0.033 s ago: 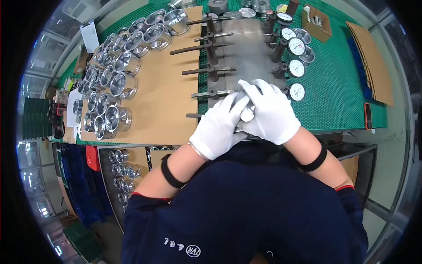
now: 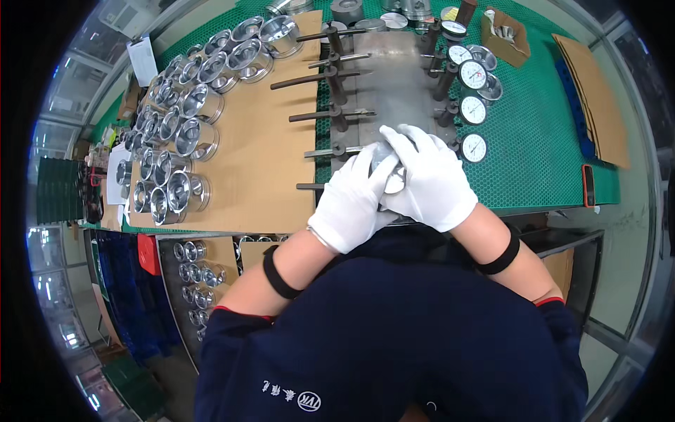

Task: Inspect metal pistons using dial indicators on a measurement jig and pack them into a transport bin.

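Observation:
Both my hands, in white gloves, are wrapped round a silvery metal piston at the near end of a grey metal plate. My left hand grips its left side and my right hand its right side. The gloves cover most of the piston; a bright patch shows between them. Beside my left hand lie metal rods on dark posts. Dial gauges with white faces stand in a row right of my right hand.
Many shiny pistons stand on a brown cardboard sheet at the left. A green mat covers the bench. A small cardboard box sits at the back right, and an orange-edged phone lies at the right edge.
More of the piston's bright surface shows between my hands, where a white gloved fingertip was before. Both hands keep almost the same place.

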Demonstrator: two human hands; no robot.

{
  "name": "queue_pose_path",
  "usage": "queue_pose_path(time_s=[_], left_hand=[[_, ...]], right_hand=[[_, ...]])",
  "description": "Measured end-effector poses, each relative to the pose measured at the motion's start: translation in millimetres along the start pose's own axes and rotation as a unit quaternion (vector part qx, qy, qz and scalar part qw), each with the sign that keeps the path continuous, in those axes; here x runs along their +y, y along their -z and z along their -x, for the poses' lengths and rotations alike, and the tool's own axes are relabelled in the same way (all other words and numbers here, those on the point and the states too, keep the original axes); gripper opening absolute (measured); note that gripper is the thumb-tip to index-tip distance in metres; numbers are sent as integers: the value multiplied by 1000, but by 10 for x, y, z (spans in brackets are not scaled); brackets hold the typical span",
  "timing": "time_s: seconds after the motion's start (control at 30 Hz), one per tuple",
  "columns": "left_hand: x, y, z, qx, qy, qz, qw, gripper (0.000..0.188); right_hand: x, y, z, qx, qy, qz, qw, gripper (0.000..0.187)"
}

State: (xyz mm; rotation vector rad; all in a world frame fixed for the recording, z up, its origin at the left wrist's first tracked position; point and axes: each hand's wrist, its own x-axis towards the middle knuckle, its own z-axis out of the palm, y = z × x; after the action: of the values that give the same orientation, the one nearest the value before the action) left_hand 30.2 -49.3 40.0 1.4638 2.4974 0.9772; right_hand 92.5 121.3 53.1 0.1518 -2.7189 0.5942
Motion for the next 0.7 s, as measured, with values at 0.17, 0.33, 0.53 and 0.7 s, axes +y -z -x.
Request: queue_pose_path(time_s=[0.17,0.33,0.53,0.7], left_hand=[[-160,-314,-92,90,-3,-51,995,81],[-147,-349,-263,115,-21,-36,993,76],[-210,-400,-453,87,20,41,995,75],[-230,-412,-479,107,-13,65,992,72]], right_hand=[[207,154,238,-6,-29,-125,992,83],[398,-5,591,-211,-400,-416,789,86],[374,-5,478,-215,-473,-503,691,89],[428,-53,520,-223,-448,-501,705,87]])
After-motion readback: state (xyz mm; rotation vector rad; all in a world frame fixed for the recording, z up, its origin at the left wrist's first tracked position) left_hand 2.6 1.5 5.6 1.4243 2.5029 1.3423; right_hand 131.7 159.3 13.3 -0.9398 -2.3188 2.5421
